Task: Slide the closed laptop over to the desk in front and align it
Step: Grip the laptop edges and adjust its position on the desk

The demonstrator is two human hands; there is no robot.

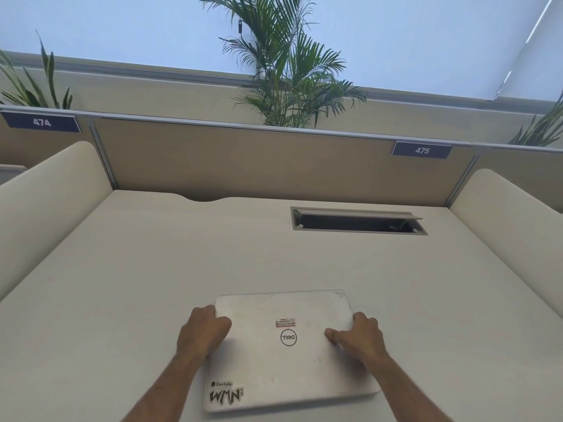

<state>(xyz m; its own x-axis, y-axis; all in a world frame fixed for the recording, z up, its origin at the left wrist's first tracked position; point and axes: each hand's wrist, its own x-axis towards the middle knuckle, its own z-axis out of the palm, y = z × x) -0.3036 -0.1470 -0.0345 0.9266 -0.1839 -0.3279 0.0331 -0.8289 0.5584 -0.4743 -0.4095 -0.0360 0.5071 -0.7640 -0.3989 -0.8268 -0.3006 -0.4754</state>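
A closed silver laptop [286, 360] with a round logo and stickers lies flat on the pale desk [152, 284], near its front edge and slightly turned. My left hand [202, 332] grips the laptop's left edge, fingers curled over the side. On the right edge rests my right hand [358, 335], thumb on the lid and fingers wrapped around the side. Both forearms reach in from the bottom of the view.
A cable hatch [359, 222] with its flap raised is set in the desk at the back right. A tan partition [243, 159] labelled 475 closes the back. Curved cream side panels [45, 208] flank the desk. A palm plant [289, 71] stands behind the partition.
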